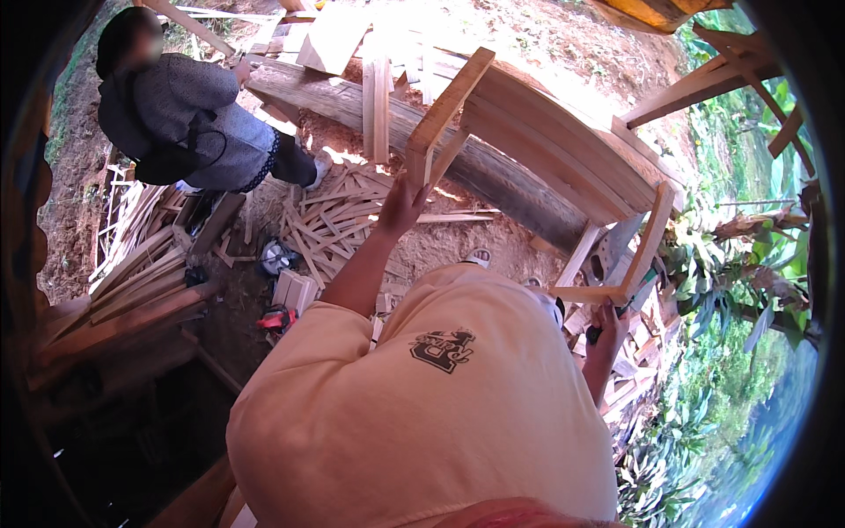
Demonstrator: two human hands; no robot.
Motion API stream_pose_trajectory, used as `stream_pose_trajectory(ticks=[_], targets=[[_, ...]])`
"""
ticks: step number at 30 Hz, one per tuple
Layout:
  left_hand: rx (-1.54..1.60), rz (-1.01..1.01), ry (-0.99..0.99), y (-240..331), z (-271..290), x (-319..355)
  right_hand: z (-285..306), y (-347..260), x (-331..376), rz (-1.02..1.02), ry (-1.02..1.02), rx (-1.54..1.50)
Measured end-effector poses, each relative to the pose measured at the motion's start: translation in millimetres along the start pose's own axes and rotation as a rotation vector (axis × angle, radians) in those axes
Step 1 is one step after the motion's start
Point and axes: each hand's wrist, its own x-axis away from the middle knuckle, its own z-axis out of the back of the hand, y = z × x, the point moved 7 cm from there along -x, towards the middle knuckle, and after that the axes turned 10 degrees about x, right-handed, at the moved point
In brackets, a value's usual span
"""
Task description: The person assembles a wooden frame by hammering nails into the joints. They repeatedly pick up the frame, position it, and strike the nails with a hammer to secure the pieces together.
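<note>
Two hands steady wooden bench frame [537, 150], upturned at 1 o'clock. Left hand [400, 209] clasps leg at 12 o'clock; right hand [609, 330] at 3 o'clock, under crossbar, grip unclear. Advice: lift evenly, clear log [352, 101] and offcut pile [330, 220].

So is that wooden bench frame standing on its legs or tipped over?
Tipped over. The wooden bench frame lies tilted across the log, legs sticking out sideways. The left hand grips one leg; the right hand is at another.

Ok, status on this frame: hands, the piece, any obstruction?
Left hand gripping wooden frame leg. Right hand at its lower rail. Log underneath; offcuts underfoot.
</note>
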Motion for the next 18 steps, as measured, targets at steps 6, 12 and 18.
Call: stream_pose_trajectory(ticks=[6,12,18], targets=[[0.047,-0.035,0.045,44.1,-7.6,-48.3,-20.2,-93.0,-41.4,0.075,0.015,0.059],[0.04,-0.137,0.184,74.6,-8.9,-87.6,-25.7,-137.2,-92.5,0.09,0.057,-0.021],[-0.113,-0.132,0.128,119.4,5.0,-141.7,-32.5,-161.4,-115.2,0.127,-0.03,0.054]])
